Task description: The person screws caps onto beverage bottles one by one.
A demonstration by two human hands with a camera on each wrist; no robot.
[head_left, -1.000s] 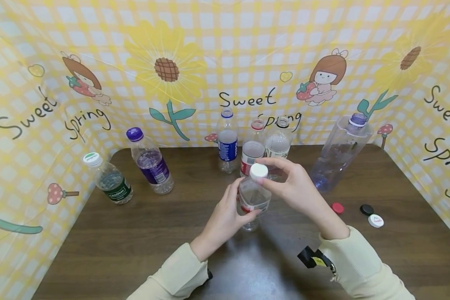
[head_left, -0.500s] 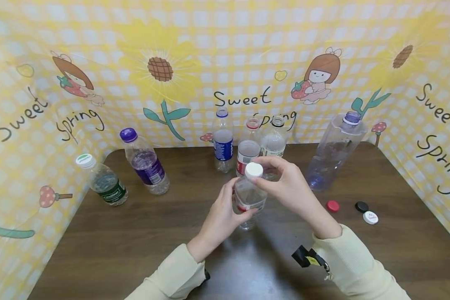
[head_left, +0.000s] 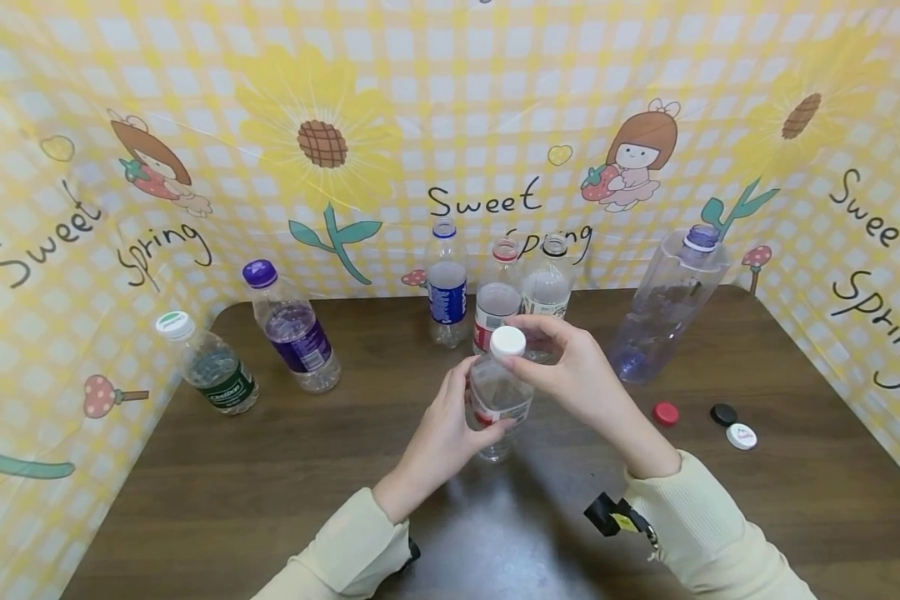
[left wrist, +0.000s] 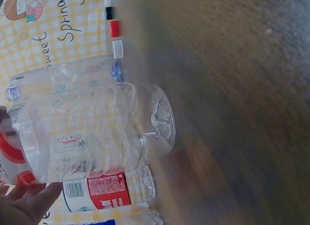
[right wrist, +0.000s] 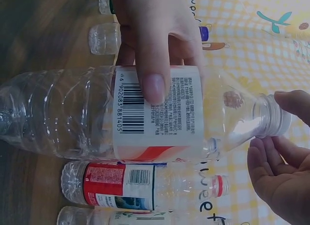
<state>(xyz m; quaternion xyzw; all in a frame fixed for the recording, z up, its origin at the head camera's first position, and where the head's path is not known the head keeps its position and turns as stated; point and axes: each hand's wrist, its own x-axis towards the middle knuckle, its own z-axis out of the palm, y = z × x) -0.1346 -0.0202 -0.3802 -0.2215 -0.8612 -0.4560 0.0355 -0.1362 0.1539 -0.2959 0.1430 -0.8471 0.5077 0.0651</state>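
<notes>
Near the middle of the table, a clear bottle [head_left: 501, 385] with a white cap [head_left: 508, 341] stands upright in both hands. My left hand [head_left: 437, 437] grips its body; the thumb lies across the label [right wrist: 189, 108] in the right wrist view. With thumb and fingers my right hand [head_left: 579, 371] pinches the cap [right wrist: 286, 119] at the neck. In the left wrist view the bottle's ribbed lower part [left wrist: 92, 123] shows, and fingers of the left hand [left wrist: 26, 205] touch the label side. Whether the cap is tight cannot be told.
Behind stand uncapped bottles: blue-labelled [head_left: 447, 292], red-labelled [head_left: 497, 304] and another [head_left: 546, 287]. A large purplish bottle [head_left: 667, 308] is at the right, near red [head_left: 665, 413], black [head_left: 723, 414] and white [head_left: 742, 436] caps. Capped purple-labelled [head_left: 300, 337] and green-labelled [head_left: 225, 379] bottles stand left.
The head view has shifted slightly, so the whole scene lies a little farther left than a second ago. Both hands keep their hold on the bottle and cap, with scarcely any visible movement.
</notes>
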